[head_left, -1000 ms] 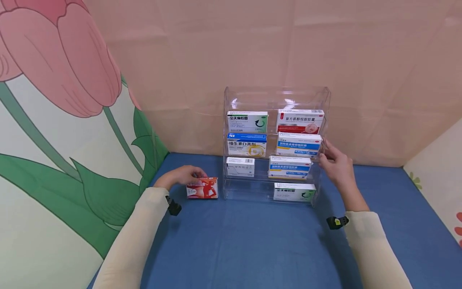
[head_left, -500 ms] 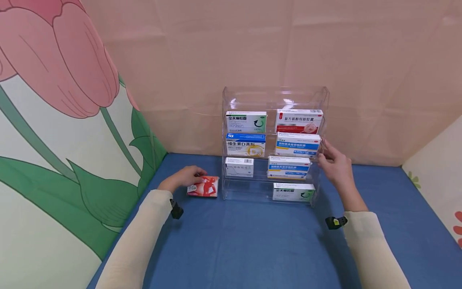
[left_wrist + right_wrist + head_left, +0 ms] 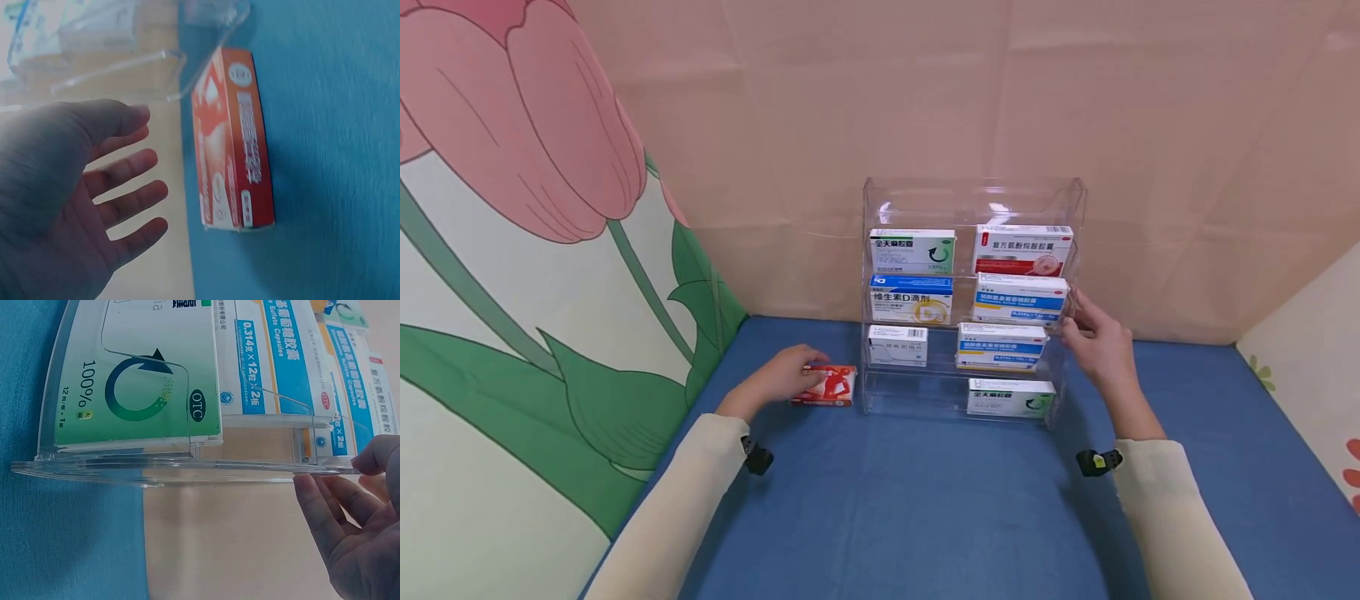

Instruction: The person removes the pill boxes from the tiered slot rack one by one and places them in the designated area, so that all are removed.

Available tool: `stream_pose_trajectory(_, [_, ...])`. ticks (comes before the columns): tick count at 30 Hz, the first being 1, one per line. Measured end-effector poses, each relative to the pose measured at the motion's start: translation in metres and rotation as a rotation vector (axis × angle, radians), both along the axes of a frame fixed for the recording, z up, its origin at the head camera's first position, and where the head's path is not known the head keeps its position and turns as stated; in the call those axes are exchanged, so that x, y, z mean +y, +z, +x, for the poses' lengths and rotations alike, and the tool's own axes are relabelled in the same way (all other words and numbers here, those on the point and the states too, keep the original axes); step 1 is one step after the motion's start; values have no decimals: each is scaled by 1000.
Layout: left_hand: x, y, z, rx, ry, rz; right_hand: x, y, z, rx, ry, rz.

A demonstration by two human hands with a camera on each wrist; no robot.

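A red and white medicine box (image 3: 835, 386) stands on the blue cloth just left of the clear acrylic display rack (image 3: 917, 385). My left hand (image 3: 782, 373) is close beside that box; in the left wrist view its fingers are spread and loosely bent, with a gap between them and the red box (image 3: 234, 144). On the rack's right side edge, my right hand (image 3: 1101, 340) pinches the clear plastic between thumb and fingers, as the right wrist view also shows with the hand (image 3: 356, 525) at the side panel (image 3: 250, 467).
Several medicine boxes sit on the rack's tiers, among them a blue and white vitamin D box (image 3: 912, 302), a red and white box (image 3: 1022, 250) and a green and white box (image 3: 1011, 400). A tan cloth wall (image 3: 820, 125) rises behind.
The red box has shifted and turned slightly beside the rack. My left hand's fingers have come off it, and the wrist has moved a little down and left. My right hand stays on the rack.
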State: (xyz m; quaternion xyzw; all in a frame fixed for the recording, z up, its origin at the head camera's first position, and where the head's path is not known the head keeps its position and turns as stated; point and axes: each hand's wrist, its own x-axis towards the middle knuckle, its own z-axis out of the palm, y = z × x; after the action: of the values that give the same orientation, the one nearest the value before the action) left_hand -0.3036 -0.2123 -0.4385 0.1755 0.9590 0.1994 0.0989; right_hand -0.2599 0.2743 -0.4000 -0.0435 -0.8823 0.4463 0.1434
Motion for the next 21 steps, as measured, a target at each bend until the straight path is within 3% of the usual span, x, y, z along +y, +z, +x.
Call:
stream_pose_trajectory(15, [37,23,51,148,-10,61,0,-1,1,13,6,22])
stream_pose_trajectory(21, [60,27,67,201,-29,70,0,-1,1,0,3,22])
